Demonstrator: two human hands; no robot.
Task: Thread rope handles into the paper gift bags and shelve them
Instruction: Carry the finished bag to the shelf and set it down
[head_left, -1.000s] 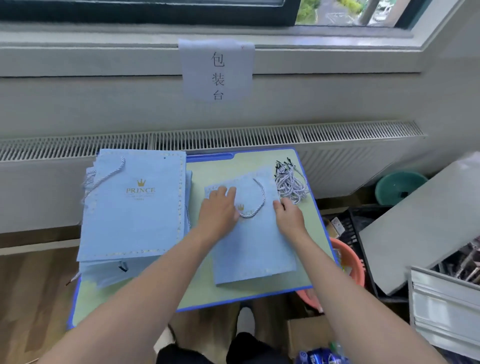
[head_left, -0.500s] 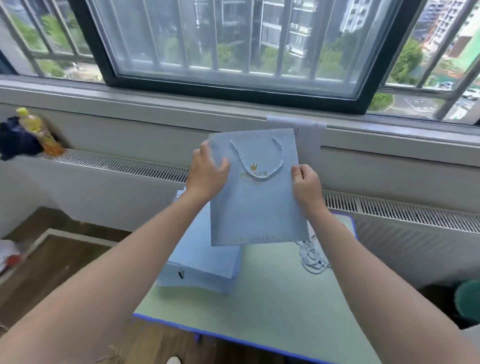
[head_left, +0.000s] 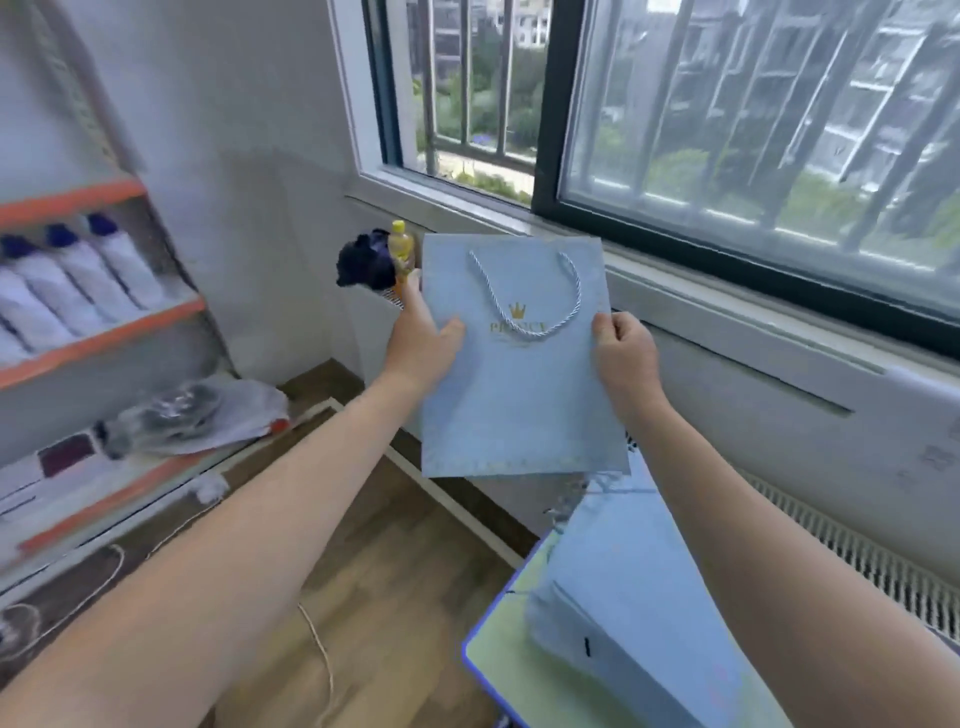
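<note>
Blue gift bag (head_left: 519, 395) upright, rope handle (head_left: 524, 296) threaded | L hand (head_left: 421, 338) + R hand (head_left: 623, 353) grip bag sides

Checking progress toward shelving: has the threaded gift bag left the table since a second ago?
Yes. The gift bag, flat on the table a second ago, is now held up by both hands, off the table's left end, toward the shelf.

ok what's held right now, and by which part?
One flat blue gift bag, gripped by both side edges: left hand on its left edge, right hand on its right edge.
</note>
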